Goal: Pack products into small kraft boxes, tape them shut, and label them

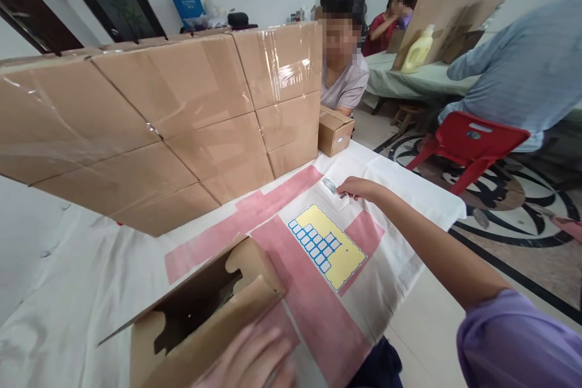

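Observation:
My right hand (pixel 359 188) reaches across the white cloth, fingers bent together at a small white card (pixel 331 197) with a dark printed picture. The fingertips are on the card's right part and cover some of it. Just nearer to me lies a flat yellow sheet (pixel 350 248) with rows of pale, blue-edged squares. My left hand (pixel 257 357), smeared by motion, is at the bottom edge beside an open cardboard box (pixel 218 321). The box's lid flap stands up and its inside is dark; what it contains cannot be made out.
Taped cardboard boxes (pixel 204 109) form a wall along the table's far side. A small closed carton (pixel 335 133) stands at its right end, with a person (pixel 345 79) behind it. Pink strips (pixel 309 309) mark the cloth. A red chair (pixel 475 139) holds another seated person.

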`<state>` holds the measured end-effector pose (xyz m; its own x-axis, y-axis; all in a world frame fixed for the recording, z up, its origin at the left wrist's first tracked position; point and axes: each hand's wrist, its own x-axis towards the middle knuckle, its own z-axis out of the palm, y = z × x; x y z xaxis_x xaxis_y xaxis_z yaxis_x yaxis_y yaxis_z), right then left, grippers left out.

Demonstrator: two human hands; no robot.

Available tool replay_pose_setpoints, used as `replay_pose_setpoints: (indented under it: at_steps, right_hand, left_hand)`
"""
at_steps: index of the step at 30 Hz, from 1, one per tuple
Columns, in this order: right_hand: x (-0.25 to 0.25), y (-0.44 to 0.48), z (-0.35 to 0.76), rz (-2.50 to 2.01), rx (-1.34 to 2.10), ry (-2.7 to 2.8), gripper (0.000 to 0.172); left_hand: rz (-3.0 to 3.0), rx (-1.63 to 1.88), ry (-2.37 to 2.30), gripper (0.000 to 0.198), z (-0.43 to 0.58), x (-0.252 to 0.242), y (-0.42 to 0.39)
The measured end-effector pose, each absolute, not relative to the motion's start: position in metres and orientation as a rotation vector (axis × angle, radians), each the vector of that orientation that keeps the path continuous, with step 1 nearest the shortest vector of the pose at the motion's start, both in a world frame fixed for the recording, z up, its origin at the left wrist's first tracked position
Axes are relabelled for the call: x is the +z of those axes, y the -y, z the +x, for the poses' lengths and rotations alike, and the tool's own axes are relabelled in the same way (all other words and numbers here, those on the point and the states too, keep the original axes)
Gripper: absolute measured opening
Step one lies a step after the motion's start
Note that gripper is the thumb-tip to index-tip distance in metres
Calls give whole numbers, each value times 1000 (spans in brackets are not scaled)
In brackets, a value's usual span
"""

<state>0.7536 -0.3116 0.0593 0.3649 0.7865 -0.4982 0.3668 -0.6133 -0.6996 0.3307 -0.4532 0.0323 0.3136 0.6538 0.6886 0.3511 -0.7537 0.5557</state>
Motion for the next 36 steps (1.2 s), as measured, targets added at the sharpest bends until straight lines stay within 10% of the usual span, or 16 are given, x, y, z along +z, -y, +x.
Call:
replay_pose_setpoints:
  at_steps: [4,10,36]
  right_hand:
    - [61,312,749,-2166,1202,1017,38]
    - [58,313,745,-2176,1218,1026,32]
    - [48,374,730,-1904,881,893,30]
  left_hand:
    - [2371,1125,-732,33,458,26,406]
    - [2165,669,-1169,116,581,8,324]
    - [2359,665,-1180,77,594,-1,302]
